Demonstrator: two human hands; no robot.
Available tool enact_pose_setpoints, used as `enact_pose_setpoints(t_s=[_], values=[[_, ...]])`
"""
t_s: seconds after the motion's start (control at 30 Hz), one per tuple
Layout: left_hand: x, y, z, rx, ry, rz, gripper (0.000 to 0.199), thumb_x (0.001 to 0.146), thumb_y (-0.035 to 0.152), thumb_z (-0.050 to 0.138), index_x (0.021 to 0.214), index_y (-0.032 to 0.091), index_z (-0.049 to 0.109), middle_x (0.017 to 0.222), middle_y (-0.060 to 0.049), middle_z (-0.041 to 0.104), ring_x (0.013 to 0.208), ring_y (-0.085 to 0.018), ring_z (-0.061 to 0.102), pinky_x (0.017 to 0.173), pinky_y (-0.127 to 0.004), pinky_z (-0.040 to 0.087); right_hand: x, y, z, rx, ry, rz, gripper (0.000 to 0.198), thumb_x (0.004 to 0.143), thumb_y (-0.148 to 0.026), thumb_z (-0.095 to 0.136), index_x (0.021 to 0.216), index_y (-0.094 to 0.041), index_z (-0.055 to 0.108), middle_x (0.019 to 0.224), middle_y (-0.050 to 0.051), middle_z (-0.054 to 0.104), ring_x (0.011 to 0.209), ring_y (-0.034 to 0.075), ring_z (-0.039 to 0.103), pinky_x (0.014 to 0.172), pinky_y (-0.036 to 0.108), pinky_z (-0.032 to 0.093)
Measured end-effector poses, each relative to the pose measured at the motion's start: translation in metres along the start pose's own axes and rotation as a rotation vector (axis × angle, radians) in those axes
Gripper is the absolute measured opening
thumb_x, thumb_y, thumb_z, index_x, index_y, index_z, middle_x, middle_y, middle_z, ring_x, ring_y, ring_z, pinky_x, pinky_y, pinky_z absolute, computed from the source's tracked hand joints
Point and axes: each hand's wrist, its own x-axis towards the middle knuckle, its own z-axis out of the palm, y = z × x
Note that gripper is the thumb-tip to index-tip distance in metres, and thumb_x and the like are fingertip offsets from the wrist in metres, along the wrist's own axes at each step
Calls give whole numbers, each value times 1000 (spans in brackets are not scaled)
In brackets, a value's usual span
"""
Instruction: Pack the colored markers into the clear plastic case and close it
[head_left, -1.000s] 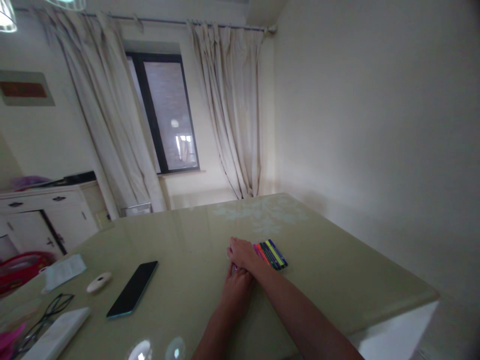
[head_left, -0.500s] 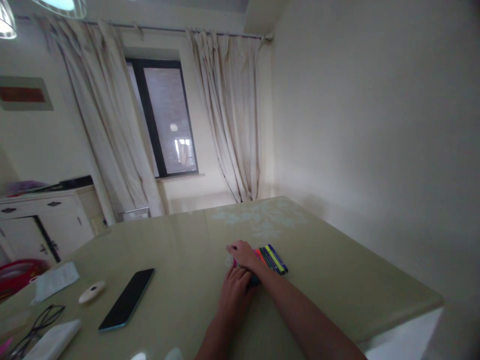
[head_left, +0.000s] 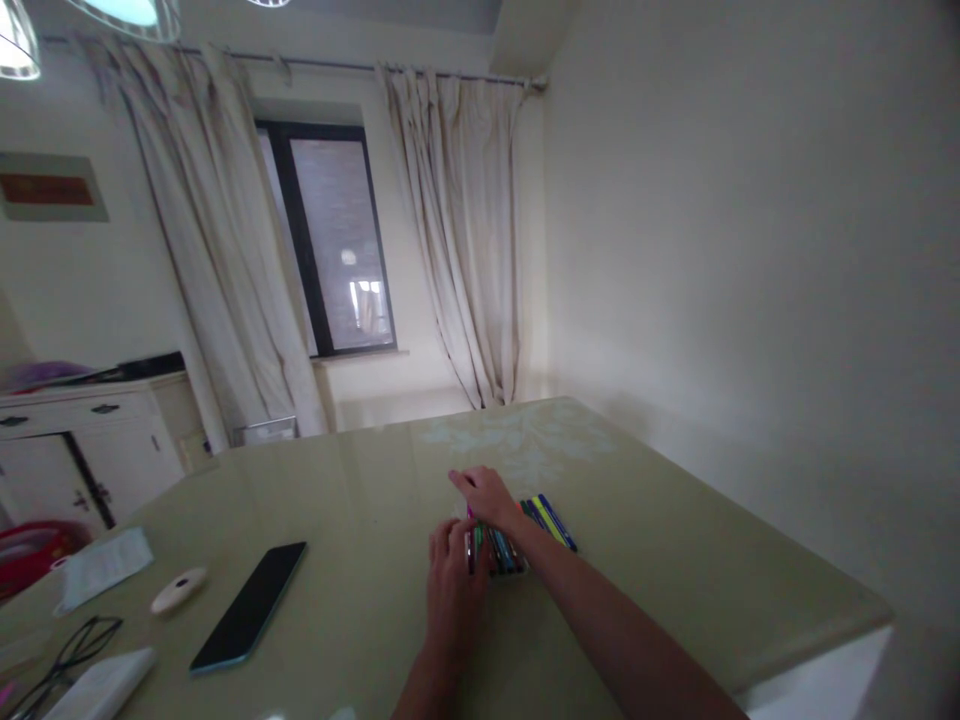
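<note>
Several coloured markers (head_left: 504, 552) lie side by side in what looks like a clear case, mid-table. My left hand (head_left: 455, 568) is at the left side of this case, its bent fingers gripping the edge beside a pink marker (head_left: 470, 512). My right hand (head_left: 487, 498) reaches across the far end of the markers, fingers curled down and thumb toward the left. What its fingers hold is hidden beneath the hand. Beyond my right wrist, a few blue, yellow and green markers (head_left: 553, 522) lie in a row on the table.
A black phone (head_left: 250, 608) lies on the green-topped table (head_left: 360, 500). Farther left are a white oval object (head_left: 178, 591), a pale blue face mask (head_left: 105, 570), glasses (head_left: 75, 650) and a white box-like object (head_left: 103, 688). A wall (head_left: 712, 300) borders the table's right side.
My left hand has drawn slightly left and toward me, uncovering more markers in the case. My right hand has shifted slightly up in the view, its wrist still crossing the markers.
</note>
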Motion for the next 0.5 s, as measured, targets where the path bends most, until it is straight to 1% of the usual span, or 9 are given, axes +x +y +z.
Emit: enact_pose_setpoints(t_s=[0.07,0.13,0.2,0.27,0.33,0.37,0.43,0.5], values=[[2,-4,-2,-46,44,-81,36,97,42,51,127,22,53,126,-14,61,114,-28,63,98,-46,54,-3,-11,-2,45,31,-78,53,104,-44,45,59,-17,56,56,-5,46,58,10,40,58,25,24],[5,-6,-4,-99,13,-157,43,98,44,47,134,20,46,126,-15,63,108,-27,67,91,-43,56,-6,-24,-3,89,54,-158,52,104,-45,44,60,-18,54,57,-5,44,59,10,40,58,24,25],[6,-4,-6,-113,-30,-227,40,101,42,39,134,19,45,119,-15,69,101,-27,71,84,-40,56,-8,-34,-4,120,55,-204,53,103,-50,46,60,-18,51,57,-6,43,58,10,40,59,24,26],[7,0,-8,-86,-60,-281,34,103,39,32,128,20,48,108,-13,74,93,-27,73,76,-37,54,-9,-39,-5,147,36,-218,56,102,-55,47,60,-18,50,57,-6,43,58,10,41,59,23,27],[7,4,-11,-31,-72,-317,31,105,39,29,120,23,50,98,-10,75,85,-25,74,70,-33,52,-8,-37,-7,187,-3,-192,57,102,-58,45,61,-18,52,57,-5,47,59,10,45,59,22,30],[8,5,-12,1,-75,-329,31,105,40,28,117,24,51,94,-8,75,83,-25,73,68,-32,51,-8,-33,-8,219,-24,-162,56,103,-58,43,65,-18,54,60,-5,52,58,10,49,59,21,33],[10,6,-15,61,-65,-346,31,106,40,26,112,24,52,90,-7,75,79,-24,73,66,-32,49,-8,-21,-9,276,-47,-72,53,106,-56,37,78,-18,61,70,-2,63,58,10,57,58,20,37],[13,5,-20,111,-48,-363,32,107,39,26,110,23,53,90,-9,74,78,-24,72,67,-32,47,-10,-4,-8,245,-11,30,50,108,-52,33,89,-18,64,85,1,71,61,10,64,59,20,40]])
